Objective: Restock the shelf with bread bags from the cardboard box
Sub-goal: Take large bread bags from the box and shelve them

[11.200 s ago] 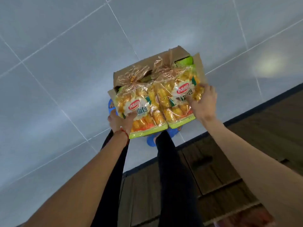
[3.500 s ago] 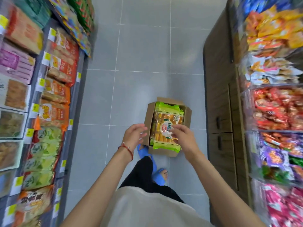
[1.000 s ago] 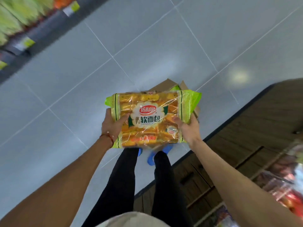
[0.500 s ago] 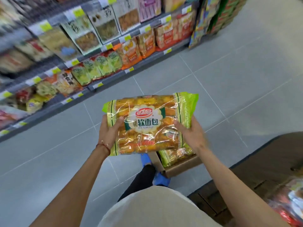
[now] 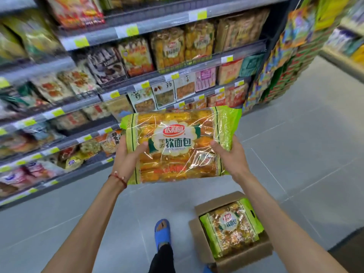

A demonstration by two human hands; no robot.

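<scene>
Not shelved yet: left hand (image 5: pixel 126 157) and right hand (image 5: pixel 231 157) grip the ends of a green-and-yellow plastic bread bag (image 5: pixel 177 146), grey metal shelf (image 5: pixel 161 24) at 12 o'clock, second bag (image 5: pixel 230 227) in the brown cardboard box (image 5: pixel 213 202) at 5 o'clock.

red logo "达利园" on bread bag (image 5: pixel 177 146), "法式软面包" beneath; shelf price tags (image 5: pixel 132 30) blurred
</scene>
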